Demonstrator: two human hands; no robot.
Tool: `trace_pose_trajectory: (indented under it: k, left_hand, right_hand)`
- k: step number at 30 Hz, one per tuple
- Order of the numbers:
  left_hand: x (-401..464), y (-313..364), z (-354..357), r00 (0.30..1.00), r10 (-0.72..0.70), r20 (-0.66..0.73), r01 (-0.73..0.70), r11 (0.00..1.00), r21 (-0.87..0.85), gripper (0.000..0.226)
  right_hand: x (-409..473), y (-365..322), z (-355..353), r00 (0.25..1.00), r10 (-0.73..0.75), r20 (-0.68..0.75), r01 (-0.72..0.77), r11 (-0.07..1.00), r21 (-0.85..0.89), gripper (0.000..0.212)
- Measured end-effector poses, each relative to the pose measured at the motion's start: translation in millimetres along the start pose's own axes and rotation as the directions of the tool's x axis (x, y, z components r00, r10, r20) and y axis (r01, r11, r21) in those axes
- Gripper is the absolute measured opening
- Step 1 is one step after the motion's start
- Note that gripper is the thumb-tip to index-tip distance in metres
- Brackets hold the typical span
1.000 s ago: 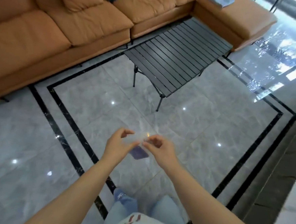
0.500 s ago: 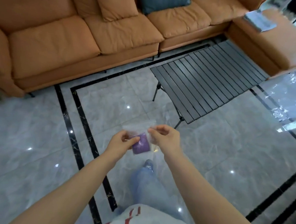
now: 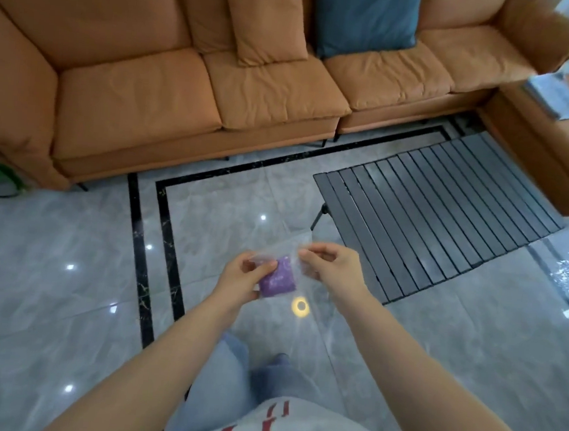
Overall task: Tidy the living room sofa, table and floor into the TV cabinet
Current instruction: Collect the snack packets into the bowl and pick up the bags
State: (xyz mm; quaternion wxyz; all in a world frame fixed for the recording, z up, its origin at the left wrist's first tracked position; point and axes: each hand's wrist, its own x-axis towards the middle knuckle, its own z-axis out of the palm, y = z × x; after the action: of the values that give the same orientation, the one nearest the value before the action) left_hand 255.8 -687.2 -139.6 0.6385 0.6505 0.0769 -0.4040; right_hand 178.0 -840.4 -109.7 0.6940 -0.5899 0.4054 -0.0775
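A home living room, seen from above by a person standing on its floor (image 3: 469, 346) of glossy grey marble-look tile with a black inlaid border. An orange L-shaped sofa (image 3: 142, 104) runs along the far side, with a matching orange cushion (image 3: 266, 22) and a teal cushion (image 3: 364, 19) propped against its back. A low black slatted table (image 3: 427, 218) stands in front of it. Papers (image 3: 557, 96) lie on the sofa's right-hand section.
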Motion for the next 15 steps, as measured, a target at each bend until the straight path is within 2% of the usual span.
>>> trace_pose_trajectory:
  k: [2, 6, 12, 15]
  left_hand:
    - [24, 8, -3, 1.0, -0.012, 0.01, 0.012, 1.0, -0.003, 0.022]
    - [75, 29, -12, 0.999, -0.021, 0.044, 0.022, 1.0, -0.017, 0.015]
    - [158, 95, -30, 0.998, -0.041, 0.052, 0.044, 0.997, -0.061, 0.004]
    - [192, 129, -43, 0.993, -0.044, 0.111, 0.05, 0.998, -0.049, 0.014]
  right_hand:
    - [18, -6, 9, 1.0, 0.019, 0.008, -0.019, 1.0, -0.016, 0.017]
    - [56, -17, 29, 0.999, 0.045, 0.004, -0.045, 0.999, 0.006, 0.009]
    - [132, -62, 73, 0.998, 0.039, -0.051, -0.039, 0.999, -0.012, 0.011]
    - [166, -90, 96, 0.998, -0.007, -0.065, 0.001, 0.997, -0.084, 0.017]
